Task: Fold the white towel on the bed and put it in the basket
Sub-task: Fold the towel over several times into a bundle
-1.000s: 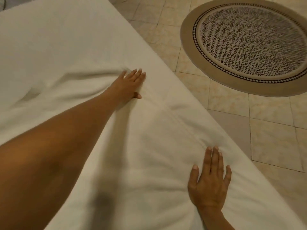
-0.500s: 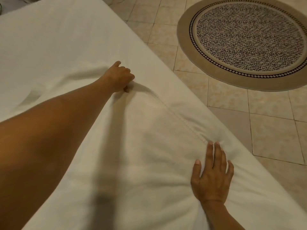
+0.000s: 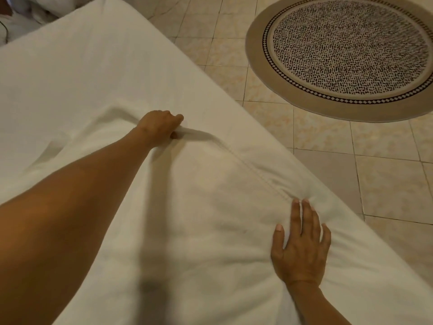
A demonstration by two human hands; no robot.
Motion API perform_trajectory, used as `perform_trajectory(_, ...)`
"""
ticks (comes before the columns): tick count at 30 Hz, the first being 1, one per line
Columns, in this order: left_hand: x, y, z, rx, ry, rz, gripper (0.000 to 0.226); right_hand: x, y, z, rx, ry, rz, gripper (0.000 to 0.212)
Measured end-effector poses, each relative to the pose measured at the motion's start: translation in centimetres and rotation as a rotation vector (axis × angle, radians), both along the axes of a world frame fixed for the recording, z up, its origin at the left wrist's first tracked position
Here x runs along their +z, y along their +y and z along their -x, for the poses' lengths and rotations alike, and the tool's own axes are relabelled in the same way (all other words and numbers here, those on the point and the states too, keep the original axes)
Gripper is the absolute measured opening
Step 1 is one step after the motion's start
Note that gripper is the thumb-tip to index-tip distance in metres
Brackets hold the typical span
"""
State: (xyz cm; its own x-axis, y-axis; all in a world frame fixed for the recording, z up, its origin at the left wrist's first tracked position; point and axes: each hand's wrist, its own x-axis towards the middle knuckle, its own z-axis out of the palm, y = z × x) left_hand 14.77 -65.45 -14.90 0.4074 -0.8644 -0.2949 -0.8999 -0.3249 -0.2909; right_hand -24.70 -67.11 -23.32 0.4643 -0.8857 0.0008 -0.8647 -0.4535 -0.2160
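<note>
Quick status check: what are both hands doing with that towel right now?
Left hand pinching towel corner. Right hand flat, open, pressing its near edge. Towel spread on bed, unfolded. No basket in view.

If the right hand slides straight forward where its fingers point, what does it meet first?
Probably the stitched hem of the white towel just beyond the right hand, then bare white bed sheet; depth is unclear.

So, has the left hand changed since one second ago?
Yes. The left hand, which lay flat on the white towel before, is now closed on its far corner, at nearly the same distance from the bed edge.
</note>
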Motion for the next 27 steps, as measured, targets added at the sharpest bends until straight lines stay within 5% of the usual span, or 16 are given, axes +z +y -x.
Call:
perform_trajectory(7, -1.9, 1.0, -1.3, 0.001, 0.059, 0.144, 0.026, -0.1, 0.0, 0.0, 0.001, 0.007, -0.005, 0.066)
perform_trajectory(15, 1.5, -1.2, -3.4, -0.051, -0.163, -0.377, 0.054, 0.0, -0.1, -0.2, 0.001, -0.009, -0.020, 0.064)
perform_trajectory(21, 2.2, 0.1, -2.2, -0.121, -0.257, -0.385, 0.026, 1.3, -0.3, -0.6, -0.027, -0.047, -0.006, 0.059)
perform_trajectory(27, 4.0, 1.7, -0.2, -0.109, -0.309, -0.380, 0.022, 3.1, -1.2, -0.4, -0.030, -0.230, 0.019, 0.043)
